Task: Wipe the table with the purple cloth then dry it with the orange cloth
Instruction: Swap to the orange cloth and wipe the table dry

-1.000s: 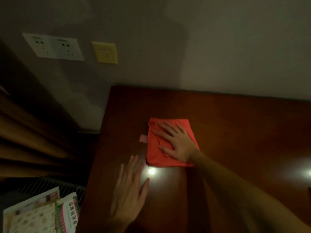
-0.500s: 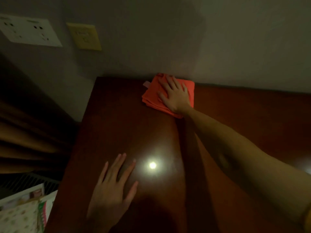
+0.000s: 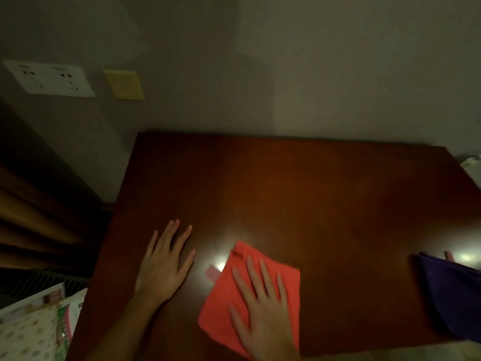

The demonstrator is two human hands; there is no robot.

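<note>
The folded orange cloth [image 3: 223,295] lies on the dark red-brown table [image 3: 299,194] near its front edge. My right hand [image 3: 260,303] presses flat on the cloth, fingers spread and pointing away from me. My left hand [image 3: 164,261] rests flat on the bare table just left of the cloth, holding nothing. The purple cloth [image 3: 450,293] lies at the table's front right, partly cut off by the frame edge. A small pink tag [image 3: 212,272] sticks out from the orange cloth's left side.
The table's far edge meets a grey wall with a white socket panel [image 3: 49,79] and a yellow switch plate [image 3: 123,84]. Brown curtains [image 3: 33,220] hang at the left. Printed packages [image 3: 33,327] lie below the table's left front corner. Bright light reflections show on the tabletop.
My right hand has dragged the orange cloth from the far edge by the wall back to the near edge. My left hand stayed flat on the table. The purple cloth has come into view.
</note>
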